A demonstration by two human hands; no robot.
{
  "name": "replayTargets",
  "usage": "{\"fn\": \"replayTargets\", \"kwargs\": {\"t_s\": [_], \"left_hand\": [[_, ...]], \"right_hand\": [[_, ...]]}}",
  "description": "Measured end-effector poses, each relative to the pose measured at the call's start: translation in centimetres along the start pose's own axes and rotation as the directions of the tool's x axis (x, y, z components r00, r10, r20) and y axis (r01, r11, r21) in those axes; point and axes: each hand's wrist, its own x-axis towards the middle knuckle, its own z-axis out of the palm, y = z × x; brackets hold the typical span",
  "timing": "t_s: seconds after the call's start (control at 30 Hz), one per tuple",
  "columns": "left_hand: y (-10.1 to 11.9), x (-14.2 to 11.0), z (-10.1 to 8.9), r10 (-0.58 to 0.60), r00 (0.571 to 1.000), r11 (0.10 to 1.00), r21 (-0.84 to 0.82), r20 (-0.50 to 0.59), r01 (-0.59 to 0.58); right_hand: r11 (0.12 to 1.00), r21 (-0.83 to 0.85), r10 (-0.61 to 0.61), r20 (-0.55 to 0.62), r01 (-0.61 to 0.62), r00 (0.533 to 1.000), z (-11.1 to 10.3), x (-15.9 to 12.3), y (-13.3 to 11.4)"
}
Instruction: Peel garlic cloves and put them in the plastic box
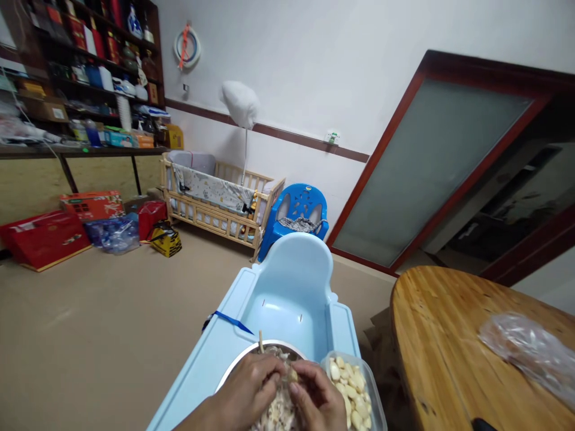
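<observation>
My left hand (245, 389) and my right hand (317, 395) meet at the bottom centre, fingers pinched together on a small pale garlic clove (293, 375) held between them. They hover over a metal bowl (238, 362) that holds papery garlic skins and a thin wooden stick. Just right of the bowl stands a clear plastic container (366, 374) with several peeled cloves (353, 389) in it. Bowl and container rest on a light blue plastic baby seat with a tray (287, 293).
A round wooden table (449, 341) stands at the right with a crumpled clear plastic bag (530, 350) on it. Beyond lie a blue plastic chair (296, 209), a wooden crib (215, 197), red boxes (45, 236) on the floor, cluttered shelves (85, 72) and a sliding glass door (431, 167).
</observation>
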Motion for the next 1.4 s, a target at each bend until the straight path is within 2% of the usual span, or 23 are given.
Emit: {"fn": "replayTargets", "kwargs": {"t_s": [0.2, 0.43, 0.57, 0.77, 1.03, 1.27, 1.4], "left_hand": [[0.4, 0.1, 0.0, -0.002, 0.999, 0.999, -0.038, -0.035, 0.000], [0.2, 0.1, 0.1, 0.004, 1.000, 0.997, 0.080, -0.018, -0.003], [-0.2, -0.1, 0.4, 0.021, 1.000, 0.990, 0.142, -0.020, -0.017], [0.0, 0.0, 0.2, 0.037, 0.999, 0.993, 0.108, 0.007, -0.038], [-0.3, 0.1, 0.3, 0.041, 0.999, 0.987, 0.158, -0.003, -0.040], [-0.2, 0.2, 0.5, -0.013, 0.998, 0.977, 0.213, -0.054, 0.025], [-0.1, 0.2, 0.7, -0.015, 0.994, 0.977, 0.208, -0.110, 0.038]], "right_hand": [[0.974, -0.152, -0.167, 0.028, 0.170, 0.985, -0.1, -0.1, 0.5], [0.940, -0.214, -0.258, 0.055, 0.264, 0.964, 0.0, -0.2, 0.2], [0.938, -0.222, -0.262, 0.050, 0.266, 0.964, 0.1, -0.2, 0.3], [0.921, -0.244, -0.300, 0.060, 0.305, 0.952, 0.1, -0.3, 0.9], [0.914, -0.238, -0.308, 0.117, 0.327, 0.944, -0.2, -0.4, 0.8], [0.935, -0.225, -0.258, 0.102, 0.275, 0.961, 0.0, -0.6, 0.2], [0.965, -0.173, -0.184, 0.072, 0.194, 0.980, 0.1, -0.4, -0.3]]}}
